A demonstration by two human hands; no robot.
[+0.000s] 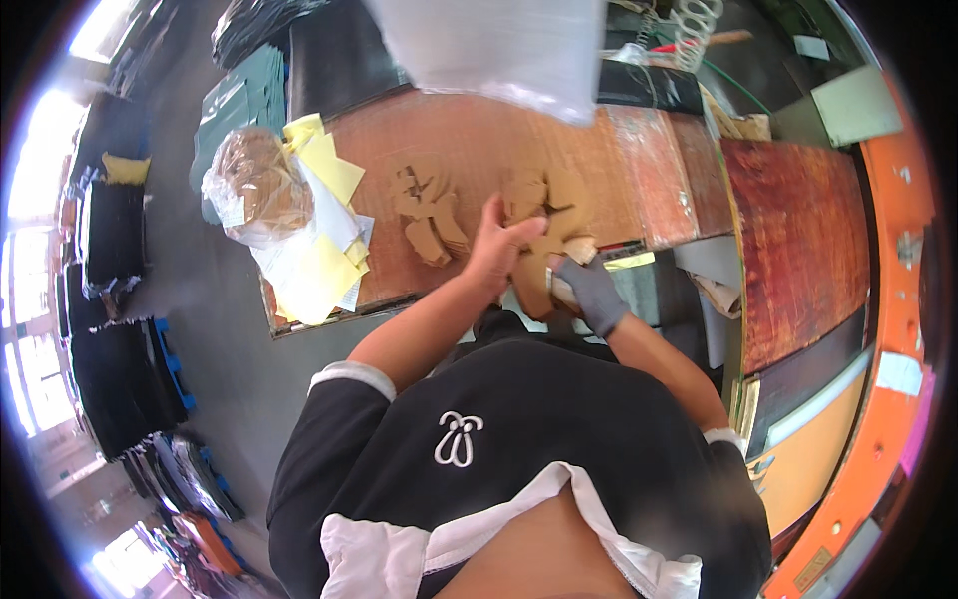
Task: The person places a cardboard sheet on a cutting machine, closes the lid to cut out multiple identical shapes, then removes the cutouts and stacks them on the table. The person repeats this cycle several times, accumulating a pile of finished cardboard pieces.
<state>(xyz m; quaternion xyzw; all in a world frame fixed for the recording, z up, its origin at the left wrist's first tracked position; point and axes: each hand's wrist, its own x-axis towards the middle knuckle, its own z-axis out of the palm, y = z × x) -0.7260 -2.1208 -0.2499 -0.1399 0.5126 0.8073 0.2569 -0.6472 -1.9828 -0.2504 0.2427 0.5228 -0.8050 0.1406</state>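
Note:
Several flat brown cut-out pieces (549, 200) lie in a loose heap on a reddish-brown wooden table in front of me. My left hand (496, 250) is bare and reaches to the near side of this heap, thumb and forefinger spread apart; its other fingers are partly hidden. My right hand (596, 293), in a grey glove, is closed on brown cut pieces (534, 283) at the table's near edge. These pieces stand partly over the edge, between both hands. Farther left, a second small group of stacked brown pieces (431, 228) rests on the table.
A clear plastic bag of brown pieces (259, 185) and yellow and white sheets (319, 265) cover the table's left end. White translucent plastic (499, 50) hangs over the far side. A reddish wooden board (798, 250) and an orange machine frame (903, 250) stand at right.

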